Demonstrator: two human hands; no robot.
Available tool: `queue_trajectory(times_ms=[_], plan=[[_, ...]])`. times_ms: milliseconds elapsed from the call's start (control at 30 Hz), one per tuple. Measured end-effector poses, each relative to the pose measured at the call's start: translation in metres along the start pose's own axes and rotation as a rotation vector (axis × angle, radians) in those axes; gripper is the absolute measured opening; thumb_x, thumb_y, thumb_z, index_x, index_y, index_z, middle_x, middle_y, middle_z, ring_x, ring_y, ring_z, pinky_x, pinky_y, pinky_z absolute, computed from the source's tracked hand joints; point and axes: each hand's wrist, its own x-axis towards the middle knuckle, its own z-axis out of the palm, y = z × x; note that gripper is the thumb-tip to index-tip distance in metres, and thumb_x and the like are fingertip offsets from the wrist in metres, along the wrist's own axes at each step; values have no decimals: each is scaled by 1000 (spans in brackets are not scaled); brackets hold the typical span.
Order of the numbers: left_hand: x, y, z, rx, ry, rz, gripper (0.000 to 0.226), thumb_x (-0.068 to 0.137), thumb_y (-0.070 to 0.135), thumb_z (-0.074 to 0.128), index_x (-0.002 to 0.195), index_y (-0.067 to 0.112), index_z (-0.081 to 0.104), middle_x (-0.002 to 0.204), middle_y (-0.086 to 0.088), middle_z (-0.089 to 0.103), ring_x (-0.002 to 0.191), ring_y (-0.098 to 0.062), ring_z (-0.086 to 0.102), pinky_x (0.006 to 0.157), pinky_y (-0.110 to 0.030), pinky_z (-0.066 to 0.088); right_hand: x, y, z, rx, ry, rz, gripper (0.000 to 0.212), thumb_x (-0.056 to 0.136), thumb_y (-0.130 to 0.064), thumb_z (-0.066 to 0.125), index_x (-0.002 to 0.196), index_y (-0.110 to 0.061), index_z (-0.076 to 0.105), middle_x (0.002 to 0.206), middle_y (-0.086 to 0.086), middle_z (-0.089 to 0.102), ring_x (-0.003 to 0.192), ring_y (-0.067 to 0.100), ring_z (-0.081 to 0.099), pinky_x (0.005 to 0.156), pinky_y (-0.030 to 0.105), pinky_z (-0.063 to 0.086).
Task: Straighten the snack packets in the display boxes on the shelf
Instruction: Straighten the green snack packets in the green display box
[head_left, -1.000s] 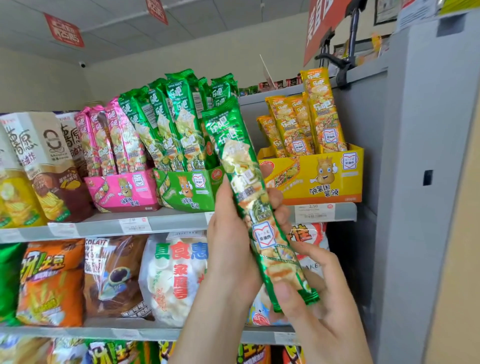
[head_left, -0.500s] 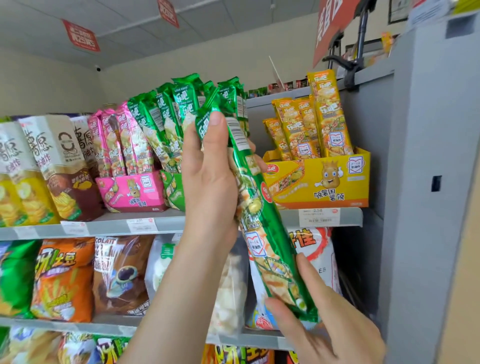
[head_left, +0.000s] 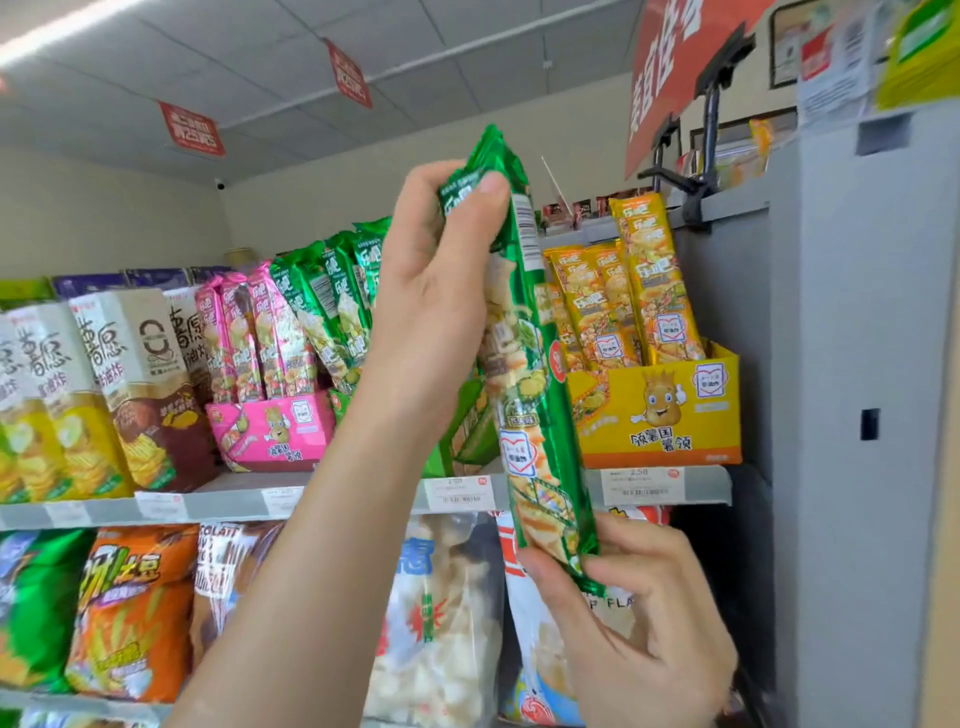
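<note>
Long green packet (head_left: 524, 374) was up in the air in front of the shelf (head_left: 363, 500), nearly upright with its top tipped a bit left, not sitting in any box. Left hand (head_left: 431, 312) had its fingers curled round the top end, thumb pressed on the front by the seal. Right hand (head_left: 639, 613) pinched the bottom seal between thumb and fingers, just below the shelf's front edge.

The green display box (head_left: 467, 436) was mostly hidden behind the left wrist and the held packet — only a sliver showed, so I couldn't tell how its front row sat. The green packets (head_left: 322, 306) in it leaned left, and the hand covered part of them. Left of that, near the front edge, was the pink display box (head_left: 275, 426), with its pink packets (head_left: 249, 332) leaning too.

The yellow display box (head_left: 660, 415) sat at the shelf's right end. Its yellow packets (head_left: 644, 291) stood fairly straight, but the leftmost ones were cut off by the held packet. Price tags (head_left: 641, 486) on the front lip were too blurry to read.
</note>
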Motion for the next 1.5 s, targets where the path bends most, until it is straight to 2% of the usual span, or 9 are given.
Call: queue_trajectory(times_ms=[167,300,467,633,833,967,1100,1333,1500], plan=[[31,19,-20,165,-187,128,8,88,10,61,92,16,63,88,-11,62,77,-26,52,71,-39,45,21,7,6,-118,-120,-40,29,79,-35,76,66,-9,70,94,-4,72,81,0,66,64,13,48],[45,33,-16,352,-170,291,11,90,5,61,96,15,62,89,-1,64,69,-21,57,61,-28,49,49,6,22,-243,-194,-107,35,88,-33,57,65,-12,73,93,-2,71,83,8,59,80,6,38],[61,48,-19,557,-134,458,11,91,14,62,101,19,61,94,4,64,85,-26,63,74,-33,50,97,-6,34,-195,-261,-35,27,86,-49,61,81,-23,56,94,-10,65,83,14,63,72,24,48],[67,52,-24,476,-155,472,13,92,9,60,104,14,61,101,-12,67,82,-31,65,71,-42,55,145,-7,50,8,-559,205,55,77,-53,71,120,-49,38,103,-31,63,96,-5,62,84,31,54],[74,45,-35,342,-145,326,22,99,9,54,121,11,56,106,-3,71,93,-16,69,80,-36,58,169,-5,69,62,-642,102,34,80,-51,70,109,-38,58,98,-27,68,89,-4,65,79,31,55],[71,27,-57,1139,-6,425,35,94,40,53,125,27,59,118,11,65,108,-13,54,94,-35,46,187,2,76,75,-499,90,23,84,-45,66,102,-30,62,99,-12,68,93,6,65,83,37,54],[57,5,-73,1566,-257,337,44,91,51,47,125,27,61,120,8,65,114,-17,47,94,-30,38,205,3,86,62,-437,85,24,84,-37,68,104,-29,59,100,-14,66,91,-1,62,76,14,49],[53,2,-85,1417,-209,293,53,85,42,66,135,34,51,111,0,66,108,-18,59,83,-33,48,199,3,119,-131,-505,31,39,76,-39,77,106,-28,56,92,-15,67,91,12,65,80,33,52],[50,-6,-88,1297,-195,286,74,83,31,71,146,30,33,113,2,62,105,-7,48,76,-18,33,181,18,125,-389,-655,-23,41,79,-51,72,97,-20,51,90,-5,54,82,17,52,64,34,38]])
